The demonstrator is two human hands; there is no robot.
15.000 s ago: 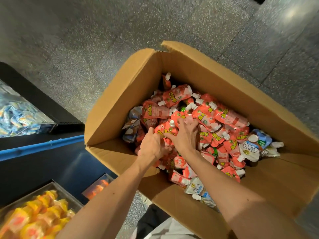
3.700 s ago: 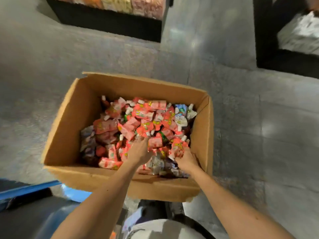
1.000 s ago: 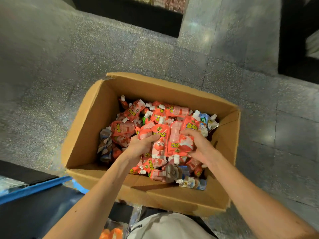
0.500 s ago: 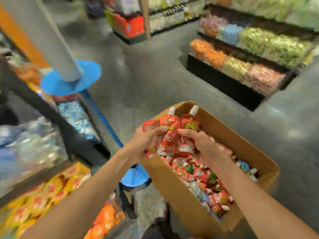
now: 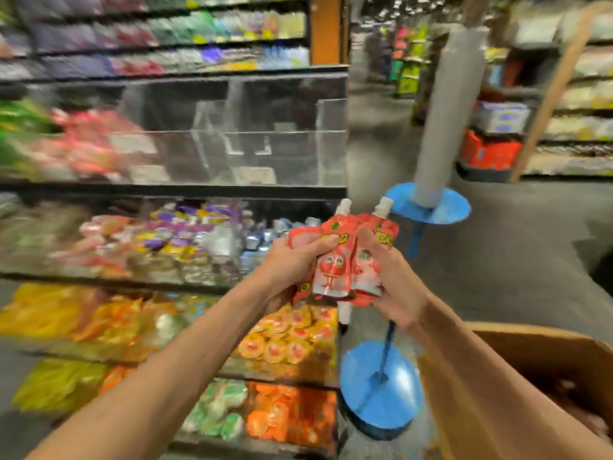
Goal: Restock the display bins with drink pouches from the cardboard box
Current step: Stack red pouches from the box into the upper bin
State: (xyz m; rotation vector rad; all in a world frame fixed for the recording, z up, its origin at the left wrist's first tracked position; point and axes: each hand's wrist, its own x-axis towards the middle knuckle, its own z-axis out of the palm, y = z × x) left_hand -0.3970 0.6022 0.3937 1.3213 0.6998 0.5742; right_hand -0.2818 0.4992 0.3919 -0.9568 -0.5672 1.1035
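Two hands, left hand [image 5: 288,264] and right hand [image 5: 396,287], grip one bunch of red drink pouches [image 5: 335,260], raised before the blurred display bins [image 5: 232,154] — count unclear. Cardboard box [image 5: 537,340] cut off, lower right.

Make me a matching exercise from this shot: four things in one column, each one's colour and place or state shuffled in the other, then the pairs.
1 drink pouches
2 cardboard box
3 pillar
4 disc at pillar's foot

A blue, round
B grey, upright
C brown, bottom right
D red, gripped by left hand and right hand

Pairs: 1-D, 2-C, 3-B, 4-A
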